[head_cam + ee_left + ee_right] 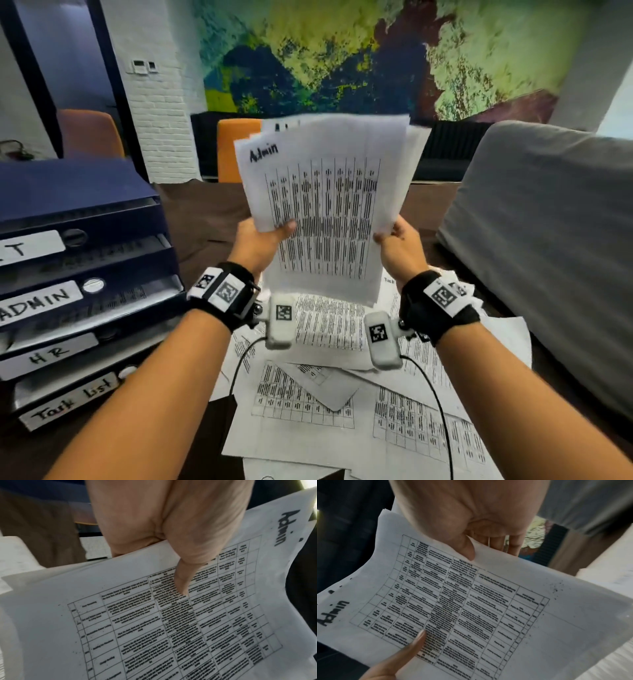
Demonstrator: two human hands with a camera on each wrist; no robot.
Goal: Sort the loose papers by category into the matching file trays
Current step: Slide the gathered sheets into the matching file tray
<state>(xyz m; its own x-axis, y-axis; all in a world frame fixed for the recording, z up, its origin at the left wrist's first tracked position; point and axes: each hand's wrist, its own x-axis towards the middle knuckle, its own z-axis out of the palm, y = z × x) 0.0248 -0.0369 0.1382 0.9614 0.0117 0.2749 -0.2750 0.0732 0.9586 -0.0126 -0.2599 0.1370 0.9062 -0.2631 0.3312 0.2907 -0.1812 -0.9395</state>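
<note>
The person holds a fanned sheaf of papers (325, 205) upright above the tabletop (198, 219); its front sheet is headed "Admin". The left hand (260, 243) pinches the sheaf's left edge, thumb on the print, and the right hand (399, 240) pinches the right edge, its fingers (498, 545) behind. The file trays (85, 294), labelled ADMIN, HR and Task list, stand to the left, some with sheets already inside. Many loose sheets (342, 404) lie scattered below, so the sorting looks far from finished.
</note>
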